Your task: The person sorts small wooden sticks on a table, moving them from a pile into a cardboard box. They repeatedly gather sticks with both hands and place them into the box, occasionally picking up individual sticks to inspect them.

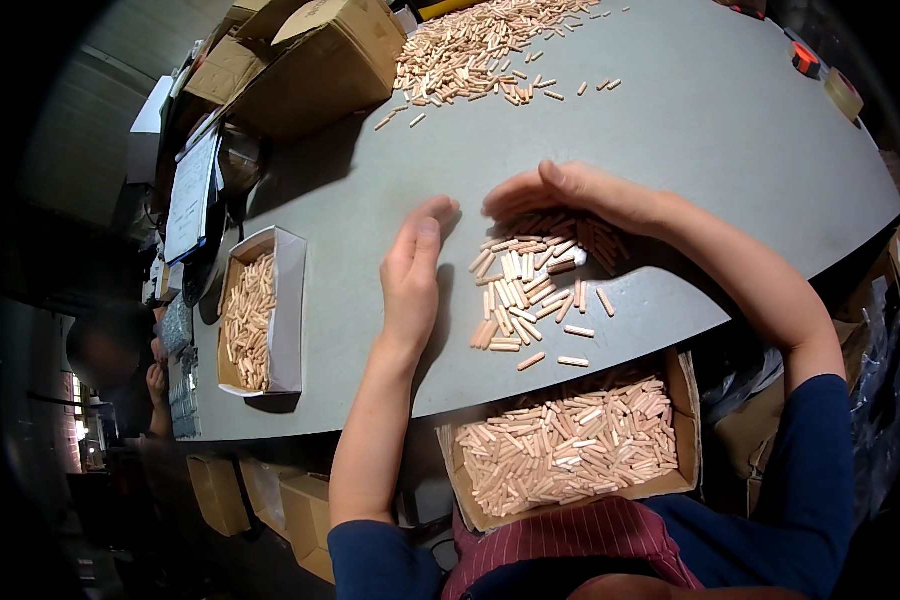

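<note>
A loose pile of wooden dowel pins (530, 275) lies on the grey table near its front edge. My right hand (585, 195) curves round the far side of this pile, fingers stretched out and slightly blurred. On the pile's left, my left hand (415, 260) stands on edge with extended fingers, apart from the dowels. Neither hand grips anything. Below the table edge, against my apron, sits an open cardboard box (688, 420) full of the same dowels. Some dowels under my right hand are in shadow.
A white-sided box of dowels (288, 310) stands at the left. At the back are a large dowel heap (470, 50) and a big cardboard carton (320, 75). Tape roll (843, 95) and tape measure (804, 60) lie far right. Another person's hand (157, 380) shows far left.
</note>
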A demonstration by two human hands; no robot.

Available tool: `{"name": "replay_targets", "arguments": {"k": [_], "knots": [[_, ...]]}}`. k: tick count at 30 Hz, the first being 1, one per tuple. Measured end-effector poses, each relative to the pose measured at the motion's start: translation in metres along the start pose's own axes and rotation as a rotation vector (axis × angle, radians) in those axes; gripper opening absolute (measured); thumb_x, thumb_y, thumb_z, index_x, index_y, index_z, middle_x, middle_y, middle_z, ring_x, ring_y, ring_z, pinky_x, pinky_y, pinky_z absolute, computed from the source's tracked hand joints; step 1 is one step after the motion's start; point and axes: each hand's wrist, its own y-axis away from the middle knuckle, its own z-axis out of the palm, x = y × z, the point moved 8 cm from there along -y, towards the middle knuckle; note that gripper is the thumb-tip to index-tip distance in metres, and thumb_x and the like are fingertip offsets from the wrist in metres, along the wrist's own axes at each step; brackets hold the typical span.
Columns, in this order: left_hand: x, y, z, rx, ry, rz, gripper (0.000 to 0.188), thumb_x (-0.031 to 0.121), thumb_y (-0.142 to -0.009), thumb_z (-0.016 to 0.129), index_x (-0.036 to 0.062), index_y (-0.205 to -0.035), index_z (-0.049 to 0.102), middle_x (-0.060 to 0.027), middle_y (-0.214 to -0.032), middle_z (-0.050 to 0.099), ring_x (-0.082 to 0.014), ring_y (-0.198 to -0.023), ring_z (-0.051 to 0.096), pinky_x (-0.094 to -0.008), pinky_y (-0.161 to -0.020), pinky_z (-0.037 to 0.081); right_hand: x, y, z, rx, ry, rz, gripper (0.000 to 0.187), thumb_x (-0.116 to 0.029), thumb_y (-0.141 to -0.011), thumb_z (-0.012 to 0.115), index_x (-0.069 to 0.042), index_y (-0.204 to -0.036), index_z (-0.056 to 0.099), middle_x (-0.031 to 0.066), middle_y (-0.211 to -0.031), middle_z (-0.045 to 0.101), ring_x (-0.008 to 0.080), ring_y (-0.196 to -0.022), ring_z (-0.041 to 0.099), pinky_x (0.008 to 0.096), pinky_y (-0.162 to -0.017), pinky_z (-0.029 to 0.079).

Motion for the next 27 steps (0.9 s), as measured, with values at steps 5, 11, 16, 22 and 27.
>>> {"name": "replay_targets", "arguments": {"k": [5, 11, 16, 22, 27], "knots": [[0.001, 0.004, 0.009, -0.069, -0.119, -0.015, 0.052, 0.018, -0.094, 0.066, -0.0042, -0.140, 0.055, -0.0216, -0.142, 0.060, -0.0318, -0.137, 0.053, -0.0404, -0.117, 0.038, 0.000, -0.002, -0.051, 0.286, 0.041, -0.030, 0.083, -0.070, -0.103, 0.041, 0.006, -0.124, 0.066, 0.0201, -0.122, 0.069, 0.0263, -0.114, 0.068, 0.0376, -0.109, 0.048], [0.012, 0.007, 0.019, -0.267, -0.536, 0.158, 0.075, 0.035, -0.084, 0.078, 0.0038, -0.147, 0.051, -0.0215, -0.156, 0.047, -0.0382, -0.153, 0.031, -0.0462, -0.124, 0.025, -0.001, -0.001, -0.072, 0.407, 0.073, -0.039, 0.073, -0.064, -0.104, 0.047, 0.005, -0.111, 0.070, 0.0152, -0.107, 0.070, 0.0188, -0.096, 0.070, 0.0307, -0.097, 0.053], [0.011, 0.010, 0.024, -0.344, -0.621, 0.166, 0.082, 0.042, -0.081, 0.078, 0.0052, -0.149, 0.051, -0.0213, -0.162, 0.038, -0.0395, -0.157, 0.022, -0.0511, -0.126, 0.021, 0.002, -0.003, -0.073, 0.368, 0.129, -0.071, 0.063, -0.058, -0.106, 0.049, 0.001, -0.111, 0.072, 0.0116, -0.107, 0.070, 0.0165, -0.095, 0.070, 0.0299, -0.094, 0.053], [0.025, 0.017, 0.029, -0.487, -0.600, 0.205, 0.088, 0.031, -0.078, 0.079, 0.0013, -0.152, 0.042, -0.0275, -0.162, 0.031, -0.0499, -0.153, 0.019, -0.0568, -0.125, 0.017, 0.004, -0.003, -0.073, 0.335, 0.123, -0.074, 0.049, -0.045, -0.109, 0.051, 0.000, -0.113, 0.070, 0.0097, -0.111, 0.070, 0.0139, -0.097, 0.069, 0.0297, -0.095, 0.052], [0.013, 0.019, 0.024, -0.591, -0.575, 0.154, 0.102, 0.050, -0.077, 0.077, 0.0102, -0.161, 0.036, -0.0195, -0.170, 0.023, -0.0407, -0.160, 0.007, -0.0524, -0.128, 0.004, 0.000, -0.004, -0.070, 0.294, 0.161, -0.084, 0.044, -0.041, -0.109, 0.052, -0.001, -0.113, 0.069, 0.0081, -0.110, 0.069, 0.0127, -0.096, 0.068, 0.0287, -0.094, 0.052]]}}
